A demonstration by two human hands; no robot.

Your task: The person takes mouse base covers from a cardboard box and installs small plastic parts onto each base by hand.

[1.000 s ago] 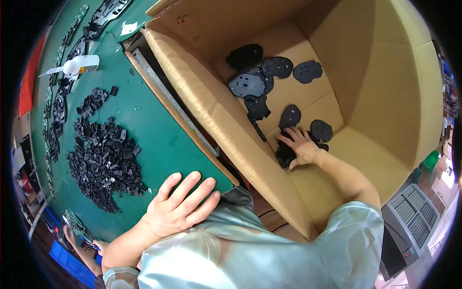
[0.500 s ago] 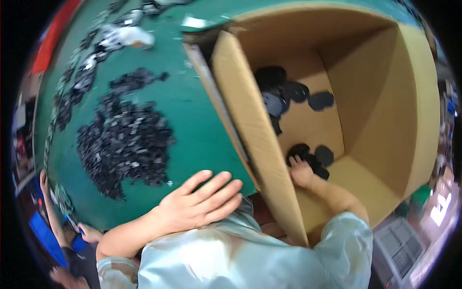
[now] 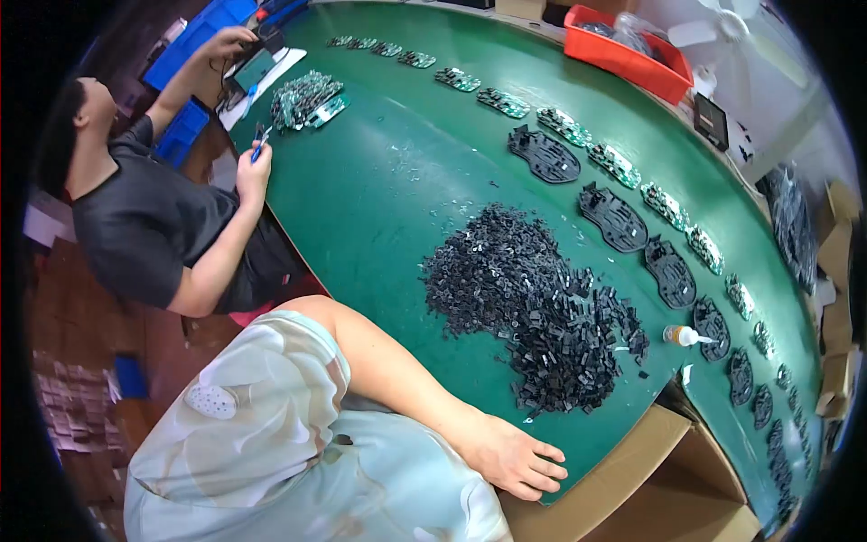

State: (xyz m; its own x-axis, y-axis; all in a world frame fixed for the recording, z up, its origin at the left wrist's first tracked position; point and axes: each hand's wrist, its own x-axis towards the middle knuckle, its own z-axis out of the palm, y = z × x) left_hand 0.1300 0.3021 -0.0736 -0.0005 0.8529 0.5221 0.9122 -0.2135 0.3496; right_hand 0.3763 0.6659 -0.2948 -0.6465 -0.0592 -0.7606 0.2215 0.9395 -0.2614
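The person's left hand (image 3: 515,461) lies open and flat, holding nothing, on the near edge of the green table (image 3: 397,181); the right hand is out of view. Just beyond the hand sits the heap of small black parts (image 3: 533,307), apparently untouched. Past the heap, black plates (image 3: 614,217) stand in a row, so fitting seems largely undone. Beside the hand, the cardboard box (image 3: 668,488) is open.

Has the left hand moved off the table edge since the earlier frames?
No. The left hand rests flat on the green table's near edge, beside the cardboard box, as before; only the camera swung.
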